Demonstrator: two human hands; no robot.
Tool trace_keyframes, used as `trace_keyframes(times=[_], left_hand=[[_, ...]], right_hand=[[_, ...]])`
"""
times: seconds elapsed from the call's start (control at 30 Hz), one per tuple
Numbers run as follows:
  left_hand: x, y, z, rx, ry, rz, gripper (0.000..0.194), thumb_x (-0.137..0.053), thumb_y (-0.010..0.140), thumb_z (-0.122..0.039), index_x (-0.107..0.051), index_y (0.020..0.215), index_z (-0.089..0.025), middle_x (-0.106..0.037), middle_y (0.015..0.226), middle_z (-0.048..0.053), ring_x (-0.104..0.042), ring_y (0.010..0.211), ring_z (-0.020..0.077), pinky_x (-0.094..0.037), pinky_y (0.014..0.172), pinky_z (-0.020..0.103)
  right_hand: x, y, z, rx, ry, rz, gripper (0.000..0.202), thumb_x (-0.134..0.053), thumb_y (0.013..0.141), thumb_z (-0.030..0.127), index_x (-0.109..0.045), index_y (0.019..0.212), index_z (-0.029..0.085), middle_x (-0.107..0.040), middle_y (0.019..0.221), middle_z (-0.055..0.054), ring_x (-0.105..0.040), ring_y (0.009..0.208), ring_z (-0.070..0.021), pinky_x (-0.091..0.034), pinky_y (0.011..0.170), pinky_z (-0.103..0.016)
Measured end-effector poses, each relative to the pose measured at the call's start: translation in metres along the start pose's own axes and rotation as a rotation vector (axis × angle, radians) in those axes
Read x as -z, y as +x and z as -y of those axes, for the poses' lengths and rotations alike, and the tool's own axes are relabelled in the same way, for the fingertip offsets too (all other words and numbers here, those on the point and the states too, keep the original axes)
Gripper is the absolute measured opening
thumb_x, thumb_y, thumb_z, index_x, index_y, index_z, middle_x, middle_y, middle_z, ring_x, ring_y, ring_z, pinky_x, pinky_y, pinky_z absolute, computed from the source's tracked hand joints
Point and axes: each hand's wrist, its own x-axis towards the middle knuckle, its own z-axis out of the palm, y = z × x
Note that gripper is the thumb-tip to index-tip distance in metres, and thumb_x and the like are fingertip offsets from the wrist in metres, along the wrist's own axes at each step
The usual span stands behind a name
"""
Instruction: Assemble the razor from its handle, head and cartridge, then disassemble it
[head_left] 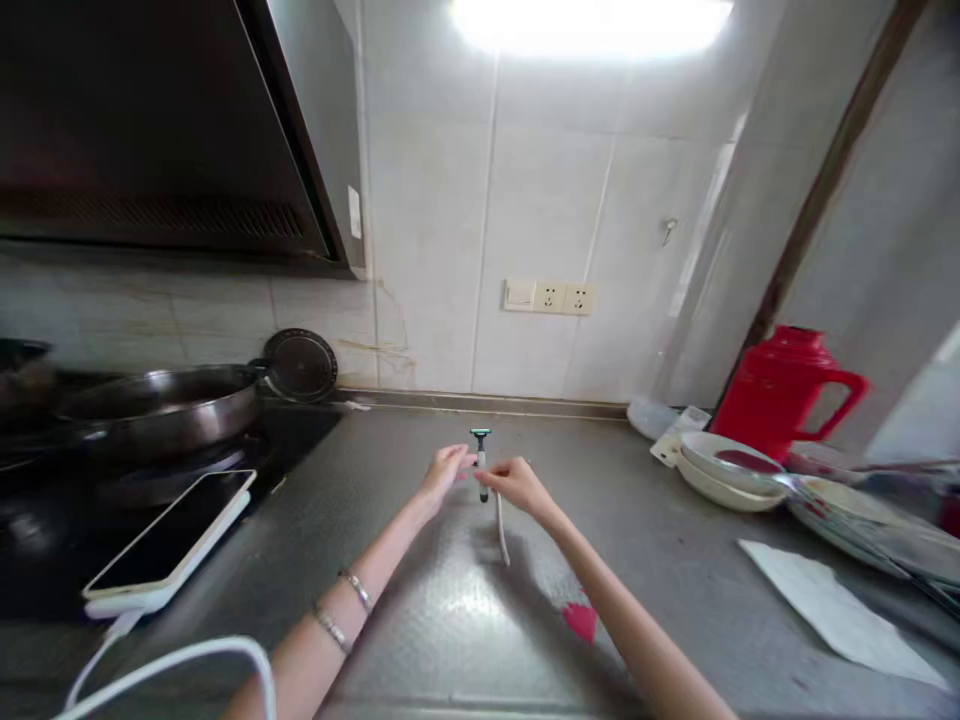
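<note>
White cable (223,646) looped nearest | right hand (519,485) pinched white strip (502,535) at razor (481,459) | left hand (445,469) at razor, couldn't tell grip

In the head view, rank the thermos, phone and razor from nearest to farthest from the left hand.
1. Razor, right by the fingertips of the left hand.
2. Phone, off to the left.
3. Thermos, far over on the right.

There are 2 hands (519,486), 1 razor (481,447), 2 bracelets (331,628), 1 red thermos (776,388) and 2 sockets (550,297).
</note>
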Motion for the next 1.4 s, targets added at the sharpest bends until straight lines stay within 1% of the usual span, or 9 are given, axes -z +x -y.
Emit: trace_keyframes(times=[0.2, 0.33, 0.47, 0.63, 0.87, 1.0, 1.1, 1.27, 1.4], left_hand=[[0.021, 0.006, -0.006, -0.002, 0.015, -0.219, 0.024, -0.047, 0.083, -0.031, -0.053, 0.097, -0.012, -0.061, 0.11, 0.019, -0.063, 0.091, 0.02, -0.05, 0.064, 0.025], [0.023, 0.007, -0.008, -0.035, -0.025, -0.238, 0.021, -0.045, 0.082, -0.025, -0.055, 0.096, -0.012, -0.063, 0.107, 0.018, -0.064, 0.087, 0.0183, -0.05, 0.064, 0.025], [0.021, 0.007, -0.007, -0.1, -0.029, -0.246, 0.022, -0.044, 0.081, -0.025, -0.056, 0.092, -0.012, -0.066, 0.101, 0.017, -0.065, 0.083, 0.0177, -0.049, 0.061, 0.025], [0.022, 0.009, -0.006, -0.164, -0.044, -0.305, 0.021, -0.04, 0.081, -0.023, -0.056, 0.09, -0.012, -0.068, 0.094, 0.015, -0.065, 0.077, 0.0155, -0.048, 0.058, 0.023], [0.021, 0.008, -0.004, -0.186, -0.075, -0.286, 0.018, -0.039, 0.082, -0.023, -0.054, 0.083, -0.013, -0.068, 0.08, 0.011, -0.063, 0.065, 0.013, -0.047, 0.052, 0.022], [0.021, 0.007, 0.0, -0.188, -0.091, -0.278, 0.018, -0.042, 0.082, -0.027, -0.054, 0.082, -0.013, -0.067, 0.072, 0.008, -0.061, 0.059, 0.0121, -0.047, 0.049, 0.021], [0.021, 0.007, 0.002, -0.195, -0.124, -0.27, 0.025, -0.044, 0.081, -0.036, -0.054, 0.085, -0.013, -0.065, 0.066, 0.006, -0.06, 0.055, 0.0123, -0.047, 0.048, 0.022], [0.022, 0.01, 0.007, -0.227, -0.083, -0.25, 0.033, -0.052, 0.075, -0.045, -0.056, 0.083, -0.013, -0.061, 0.061, 0.003, -0.056, 0.052, 0.0113, -0.045, 0.046, 0.022], [0.027, 0.025, 0.017, -0.303, 0.105, -0.262, 0.028, -0.056, 0.074, -0.037, -0.057, 0.087, -0.013, -0.061, 0.066, 0.004, -0.056, 0.056, 0.0116, -0.045, 0.048, 0.021]], right_hand=[[-0.01, -0.005, -0.005, -0.164, -0.282, -0.005, 0.027, -0.056, 0.064, 0.034, -0.053, 0.045, 0.015, -0.041, 0.043, 0.002, -0.041, 0.045, -0.0087, -0.024, 0.043, -0.02], [-0.017, 0.0, -0.004, -0.206, -0.456, 0.078, 0.018, -0.057, 0.06, 0.031, -0.063, 0.057, 0.015, -0.061, 0.058, -0.007, -0.057, 0.057, -0.0158, -0.033, 0.046, -0.021], [-0.02, 0.005, -0.001, -0.23, -0.535, 0.096, 0.029, -0.057, 0.059, 0.035, -0.068, 0.078, 0.015, -0.068, 0.079, -0.012, -0.064, 0.074, -0.0242, -0.043, 0.054, -0.025], [-0.022, 0.007, 0.002, -0.24, -0.588, 0.12, 0.037, -0.057, 0.059, 0.035, -0.068, 0.089, 0.016, -0.068, 0.088, -0.014, -0.064, 0.083, -0.0288, -0.048, 0.063, -0.033], [-0.028, 0.009, 0.0, -0.225, -0.629, 0.149, 0.04, -0.059, 0.06, 0.033, -0.066, 0.096, 0.017, -0.067, 0.093, -0.015, -0.063, 0.087, -0.0291, -0.048, 0.066, -0.034], [-0.023, 0.01, -0.001, -0.198, -0.602, 0.137, 0.032, -0.057, 0.064, 0.039, -0.068, 0.085, 0.019, -0.068, 0.089, -0.013, -0.064, 0.082, -0.0264, -0.046, 0.063, -0.031], [-0.01, 0.013, -0.006, -0.182, -0.559, 0.048, 0.029, -0.049, 0.07, 0.041, -0.067, 0.071, 0.018, -0.068, 0.077, -0.011, -0.063, 0.073, -0.0224, -0.041, 0.057, -0.026], [0.02, 0.023, -0.042, -0.193, -0.478, -0.141, 0.032, -0.043, 0.073, 0.034, -0.055, 0.049, 0.017, -0.056, 0.054, -0.006, -0.051, 0.051, -0.0129, -0.027, 0.046, -0.021], [0.032, 0.028, -0.087, -0.117, -0.329, -0.233, 0.037, -0.04, 0.073, 0.036, -0.039, 0.042, 0.017, -0.036, 0.043, 0.001, -0.032, 0.043, -0.0085, -0.019, 0.044, -0.023]])
